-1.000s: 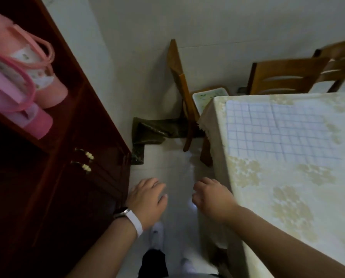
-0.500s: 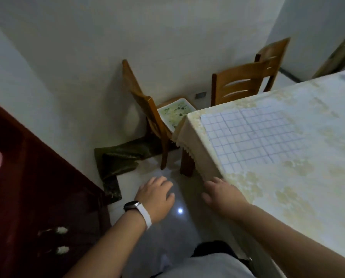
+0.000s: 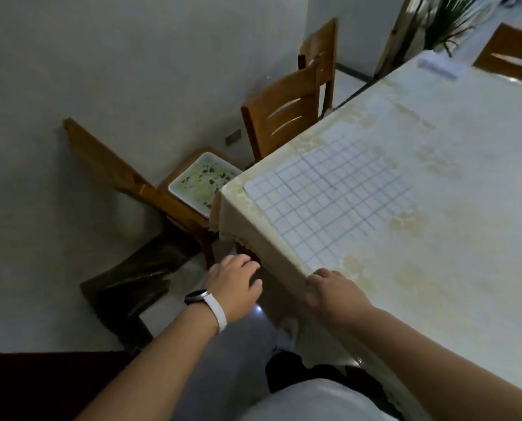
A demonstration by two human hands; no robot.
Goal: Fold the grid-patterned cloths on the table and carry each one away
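Right hand (image 3: pixel 335 294) at near edge of table (image 3: pixel 454 268), fingers loosely curled, empty, just short of grid cloth (image 3: pixel 329 199) corner; contact with edge unclear. Left hand (image 3: pixel 234 287) relaxed, fingers loosely extended, empty, over floor beside table corner. Grid cloth flat, unfolded, near that corner. Likely light, thin, limp, prone to sliding. Best pinched at two near corners, then folded over. Nothing on top. Wooden chair (image 3: pixel 284 123) close along far side; dish (image 3: pixel 203 182) on corner chair (image 3: pixel 126 177) seat; dark fabric (image 3: pixel 138 278) on floor, possible trip hazard.
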